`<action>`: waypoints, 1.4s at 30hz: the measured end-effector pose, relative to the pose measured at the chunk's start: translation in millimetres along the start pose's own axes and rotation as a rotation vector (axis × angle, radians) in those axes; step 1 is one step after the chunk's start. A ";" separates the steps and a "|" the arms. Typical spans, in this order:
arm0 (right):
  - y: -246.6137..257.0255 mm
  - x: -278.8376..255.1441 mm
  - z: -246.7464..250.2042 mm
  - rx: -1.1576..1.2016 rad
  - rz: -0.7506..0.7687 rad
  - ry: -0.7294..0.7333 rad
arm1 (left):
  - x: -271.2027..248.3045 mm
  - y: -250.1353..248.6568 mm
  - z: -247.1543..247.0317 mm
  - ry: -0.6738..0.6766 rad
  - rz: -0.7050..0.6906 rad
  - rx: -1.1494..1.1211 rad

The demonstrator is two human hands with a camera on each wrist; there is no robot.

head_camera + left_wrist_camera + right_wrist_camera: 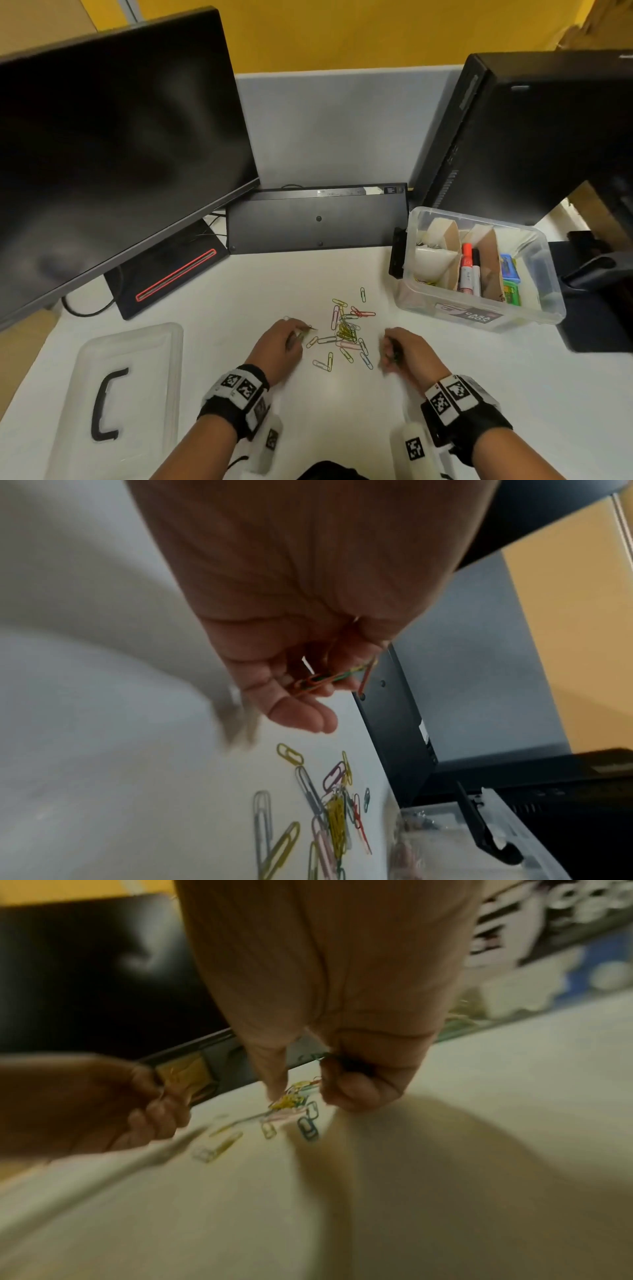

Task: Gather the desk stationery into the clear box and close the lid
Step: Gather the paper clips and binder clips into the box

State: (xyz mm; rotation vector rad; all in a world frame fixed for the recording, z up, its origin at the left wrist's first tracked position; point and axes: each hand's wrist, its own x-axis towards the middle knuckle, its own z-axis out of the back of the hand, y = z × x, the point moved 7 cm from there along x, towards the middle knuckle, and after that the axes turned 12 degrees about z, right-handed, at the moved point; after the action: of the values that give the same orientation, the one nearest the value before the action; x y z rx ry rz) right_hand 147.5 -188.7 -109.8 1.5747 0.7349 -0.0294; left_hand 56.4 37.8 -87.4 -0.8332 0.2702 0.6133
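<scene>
1. From the head view, a loose scatter of coloured paper clips (344, 334) lay on the white desk (342, 411), between the left hand (282, 344) and the right hand (407, 353).
2. The clear box (479, 270) stood open to the right of the clips, in front of a black computer tower (534, 137); cardboard dividers, markers (469, 270) and small green and blue packs sat inside.
3. Its lid (126, 390), with a dark handle, lay flat at the desk's near left, well apart from the box.
4. A dark monitor (113, 147) and an upturned keyboard (317, 219) stood behind the clips.
5. Only the left wrist view showed what the left hand (291, 669) held: several clips (329, 680), red, green and yellow, gathered in its curled fingers just above the desk.
6. The right wrist view, heavily blurred, showed the right hand (342, 1069) with fingers curled in and a few clips (318, 1057) caught at the fold, the thumb pointing down at the pile (291, 1104).
7. That view alone also caught the left hand (103, 1104) from the side, curled.
</scene>
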 end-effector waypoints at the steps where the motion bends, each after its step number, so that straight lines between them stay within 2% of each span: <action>1: 2.4 1.5 -0.9 -0.173 0.026 0.014 | 0.7 4.2 -0.5 0.059 0.066 -0.159; 5: 5.2 3.1 -18.6 -0.918 0.136 0.169 | -1.6 15.3 -7.6 0.254 0.382 -0.843; 8: -0.1 1.6 -33.6 -1.113 0.081 0.196 | -5.4 9.2 -7.1 0.313 0.416 -1.085; 10: -1.8 1.1 -41.8 -1.231 0.115 0.198 | -4.2 6.4 -7.0 0.334 0.387 -1.104; 12: -3.6 -0.6 -47.3 -1.340 0.191 0.178 | -0.4 6.7 -4.7 0.285 0.328 -0.890; 16: -5.8 -4.7 -55.0 -1.522 0.286 0.189 | 7.5 -0.2 -0.4 0.015 0.097 -0.101; 18: -6.2 -4.1 -58.5 -1.596 0.305 0.227 | 7.7 -7.3 -7.3 -0.048 0.018 0.151; 22: 2.5 1.2 -62.1 -1.708 0.411 0.174 | 10.0 -17.6 -13.6 -0.094 -0.031 0.252; 24: 1.2 5.4 -62.3 -1.719 0.375 0.220 | 9.9 -24.5 -15.6 -0.089 -0.040 0.310; 27: 2.2 15.2 -52.3 -1.619 0.302 0.231 | 11.0 -30.2 -18.7 -0.077 -0.024 0.385; 29: 4.3 19.2 -42.9 -1.344 0.253 0.194 | 12.5 -28.9 -18.1 -0.061 0.022 0.367; 31: 4.5 20.1 -33.2 -0.858 0.212 0.182 | 15.1 -26.1 -19.5 -0.036 0.051 0.344; 34: 5.0 15.5 -25.1 0.109 0.107 0.107 | 15.3 -25.9 -22.9 -0.026 0.028 0.378; 35: 4.1 13.4 -25.3 0.301 0.074 0.100 | 13.9 -25.6 -23.8 -0.030 0.012 0.376; 36: 4.3 11.3 -27.5 0.385 0.050 0.090 | 12.4 -25.3 -23.2 -0.030 -0.004 0.349; 37: 3.9 10.7 -30.0 0.420 0.029 0.089 | 9.8 -24.4 -21.0 -0.022 -0.009 0.281; 39: 5.0 11.4 -33.3 0.335 -0.005 0.089 | 4.3 -19.2 -12.3 0.025 0.031 0.032; 40: 7.6 12.6 -33.1 0.194 0.018 0.105 | 2.0 -15.1 -7.9 0.057 0.067 -0.131; 42: 13.1 13.0 -35.0 -0.270 0.137 0.183 | -2.8 -6.9 -2.1 0.123 0.145 -0.426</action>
State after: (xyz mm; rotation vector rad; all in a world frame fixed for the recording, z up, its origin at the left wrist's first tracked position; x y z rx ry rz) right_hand 149.9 -151.0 -98.1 1.3752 0.7382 0.3065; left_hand 58.3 31.5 -83.3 -1.2724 0.3190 0.7708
